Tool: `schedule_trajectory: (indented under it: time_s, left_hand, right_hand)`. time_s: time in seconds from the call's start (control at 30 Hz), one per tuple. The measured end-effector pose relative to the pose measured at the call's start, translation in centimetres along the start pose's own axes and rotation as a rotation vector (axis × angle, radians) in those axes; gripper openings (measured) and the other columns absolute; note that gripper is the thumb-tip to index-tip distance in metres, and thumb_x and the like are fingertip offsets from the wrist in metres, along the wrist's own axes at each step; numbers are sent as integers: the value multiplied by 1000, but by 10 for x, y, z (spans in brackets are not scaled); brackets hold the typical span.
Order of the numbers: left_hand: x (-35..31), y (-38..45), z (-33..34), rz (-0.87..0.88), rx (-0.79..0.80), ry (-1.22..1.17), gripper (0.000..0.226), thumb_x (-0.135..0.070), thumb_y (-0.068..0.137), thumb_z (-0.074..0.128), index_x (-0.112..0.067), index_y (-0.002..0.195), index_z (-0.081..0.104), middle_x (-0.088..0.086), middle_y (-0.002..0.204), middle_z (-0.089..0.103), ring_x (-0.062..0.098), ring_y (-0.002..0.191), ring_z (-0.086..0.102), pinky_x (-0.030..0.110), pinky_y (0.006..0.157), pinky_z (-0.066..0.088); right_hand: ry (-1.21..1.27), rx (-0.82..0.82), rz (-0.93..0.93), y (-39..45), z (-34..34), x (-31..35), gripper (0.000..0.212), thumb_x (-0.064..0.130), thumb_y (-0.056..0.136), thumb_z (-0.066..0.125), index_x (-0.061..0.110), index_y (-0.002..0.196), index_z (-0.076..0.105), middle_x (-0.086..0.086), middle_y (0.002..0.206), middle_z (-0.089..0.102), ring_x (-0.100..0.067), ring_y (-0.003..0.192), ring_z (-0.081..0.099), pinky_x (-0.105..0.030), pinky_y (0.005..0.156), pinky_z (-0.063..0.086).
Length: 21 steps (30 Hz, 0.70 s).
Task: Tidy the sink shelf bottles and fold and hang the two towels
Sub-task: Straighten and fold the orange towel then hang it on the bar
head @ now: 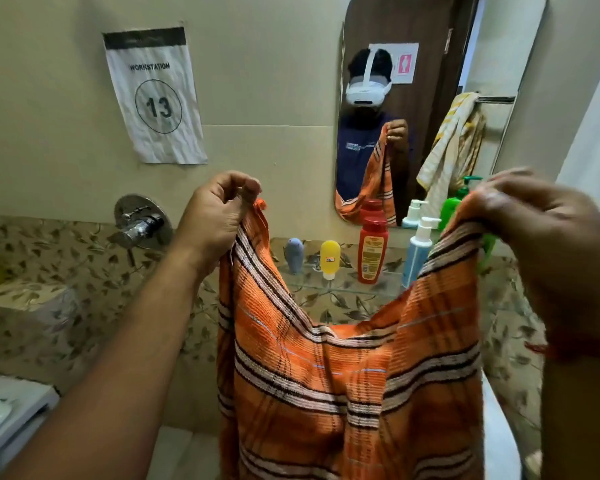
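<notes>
Left hand (pixel 219 216) pinches one top corner of the orange striped towel (pixel 343 375) between thumb and curled fingers; right hand (pixel 530 230) has its fingers curled over the opposite top edge, clamped on the cloth. The towel hangs spread between the two hands in front of the glass shelf (pixel 343 289), its upper edge sagging in a deep dip at the middle and its lower part running out of view below. Behind the towel, on the shelf, stand a grey-blue bottle (pixel 294 254), a yellow tube (pixel 329 258), a red bottle (pixel 372 249) and a white-and-blue pump bottle (pixel 417 251); a green pump bottle (pixel 454 202) is partly hidden by the right hand. Above the shelf the mirror (pixel 430 64) reflects a second, yellow-and-white towel (pixel 454 143) draped loosely over a rail. Left of the shelf a chrome tap fitting (pixel 141 221) is fixed to the wall, with a workstation notice (pixel 155 98) higher up. Assessment: the step in hand appears to be the first fold of the orange towel. To do it well, draw the hands apart until the top edge is taut and level, confirm both grips sit at true corners, then bring corner to corner with the stripes aligned. Keep the cloth clear of the bottles; a swing toward the shelf could topple them.
</notes>
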<state>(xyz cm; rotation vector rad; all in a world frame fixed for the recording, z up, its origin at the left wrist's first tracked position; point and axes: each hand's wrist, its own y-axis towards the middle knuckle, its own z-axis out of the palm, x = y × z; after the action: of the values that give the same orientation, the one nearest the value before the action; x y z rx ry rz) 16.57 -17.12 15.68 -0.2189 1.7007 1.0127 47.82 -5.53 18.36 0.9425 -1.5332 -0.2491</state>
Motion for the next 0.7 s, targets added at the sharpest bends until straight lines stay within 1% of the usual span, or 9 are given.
schedule_trajectory:
  time_s: [0.1,0.13,0.23,0.3,0.37,0.43,0.53,0.63,0.7]
  left_hand:
    - [0,-10,14,-23,59,44,20,-44,83,61,-26,87,67,-11,83,68,5,76,63,32,73,55]
    - [0,-14,20,-36,77,44,21,-45,83,60,-25,86,67,-9,81,66,5,72,62,34,72,54]
    - [-3,-23,31,-85,126,-34,20,-45,83,61,-27,82,69,0,82,64,14,74,60,41,72,53]
    - [-4,-29,34,-121,156,-90,18,-44,83,60,-30,79,70,1,84,67,15,74,63,38,70,56]
    - [-5,-36,38,-156,173,-155,20,-46,81,59,-29,79,69,-1,79,68,12,69,65,33,63,58]
    - [-8,-44,42,-161,185,-230,25,-45,81,56,-22,82,66,-7,71,64,6,59,61,25,52,54]
    - [-9,-53,47,-139,201,-267,27,-48,79,56,-23,82,66,-10,69,60,7,60,55,21,52,48]
    - [-9,-59,50,-96,244,-297,23,-48,81,57,-29,79,68,-9,72,60,8,63,55,23,58,48]
    - [-10,-63,52,-86,288,-349,22,-45,82,57,-25,83,67,-5,71,61,10,63,58,24,57,51]
  right_hand:
    - [-118,280,20,-9,20,0,23,21,97,59,16,77,70,2,88,60,-13,85,60,-18,71,47]
    - [-118,340,48,-10,26,2,23,23,97,57,18,77,68,2,84,61,-12,82,60,-17,69,48]
    - [-199,425,102,-20,51,-2,20,28,96,54,21,80,65,1,78,65,-12,75,63,-35,72,56]
    - [-223,470,99,-27,61,-1,19,29,96,54,22,82,65,-2,77,66,-13,72,63,-41,69,58]
    - [-83,473,158,-33,70,2,17,26,97,57,19,84,67,-7,78,67,-19,74,66,-43,68,58]
    - [4,451,190,-39,78,4,16,28,94,61,23,82,69,-4,79,67,-18,74,66,-41,67,58]
    - [35,361,179,-43,93,5,15,34,89,66,25,79,72,2,93,59,-14,89,62,-38,79,58]
    - [97,218,126,-44,106,5,12,27,90,68,19,85,75,4,102,60,-5,97,61,-21,80,54]
    - [158,198,100,-46,114,6,10,22,91,67,18,89,76,4,103,65,1,98,62,-10,78,49]
